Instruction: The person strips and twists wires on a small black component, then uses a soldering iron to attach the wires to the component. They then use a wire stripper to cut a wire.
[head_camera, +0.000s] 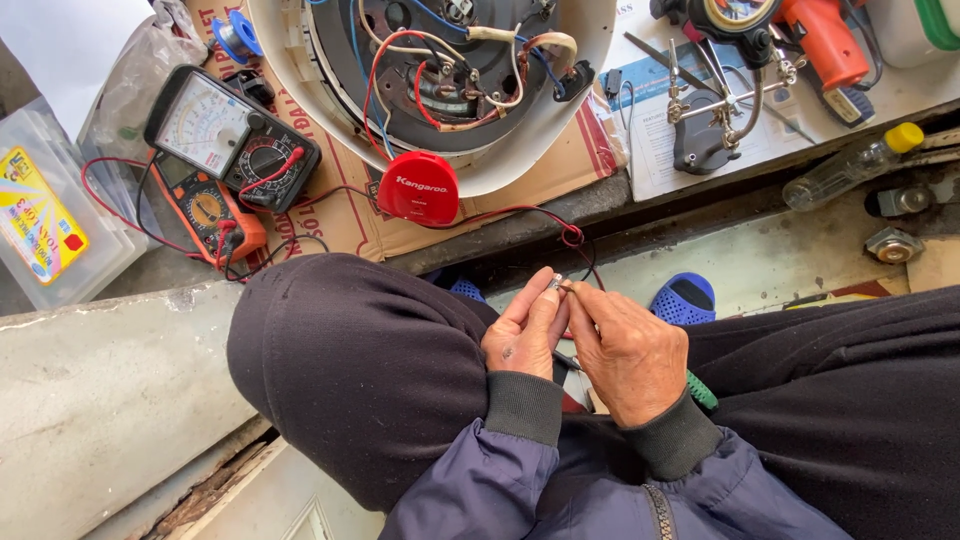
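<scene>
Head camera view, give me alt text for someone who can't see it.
A seated person's left hand and right hand pinch a small metal part over their lap. Ahead lie an opened white appliance showing wires, and two multimeters.

two multimeters (232, 139) (208, 212), two blue sandals (684, 298) (466, 290), one plastic bottle (850, 166)

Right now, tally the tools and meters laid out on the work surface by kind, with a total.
Multimeters: 2, a black analog one and an orange one
Helping-hand clamp stands: 1
Orange power tools: 1
Solder spools: 1
Clear bottles with yellow cap: 1
Total: 6
</scene>
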